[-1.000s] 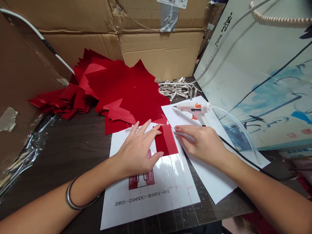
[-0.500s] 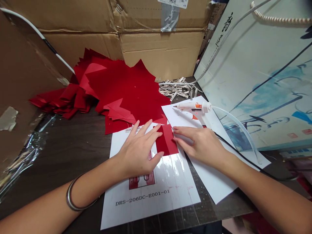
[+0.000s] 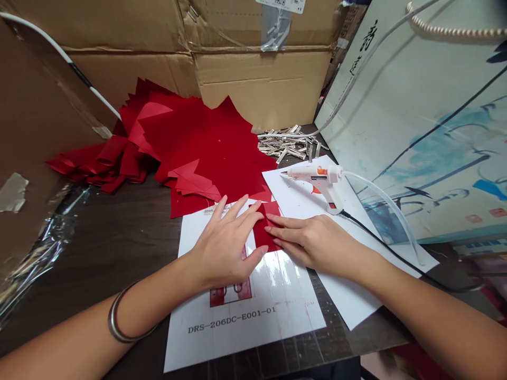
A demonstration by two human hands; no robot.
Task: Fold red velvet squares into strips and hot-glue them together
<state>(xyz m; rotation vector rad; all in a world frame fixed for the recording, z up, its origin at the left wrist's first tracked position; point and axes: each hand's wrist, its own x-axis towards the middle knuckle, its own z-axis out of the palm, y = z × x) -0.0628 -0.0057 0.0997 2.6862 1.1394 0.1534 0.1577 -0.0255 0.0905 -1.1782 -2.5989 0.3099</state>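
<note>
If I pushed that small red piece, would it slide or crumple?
Unpressed, the small red piece would probably slide easily: the printed sheet beneath looks glossy. It seems light, being thin. Pushed at an edge, it might bend, as similar red sheets curl.

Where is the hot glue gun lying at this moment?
In the head view, the hot glue gun lies right of centre on the plain white sheet, beyond the right hand and nearer than the metal clips.
</note>
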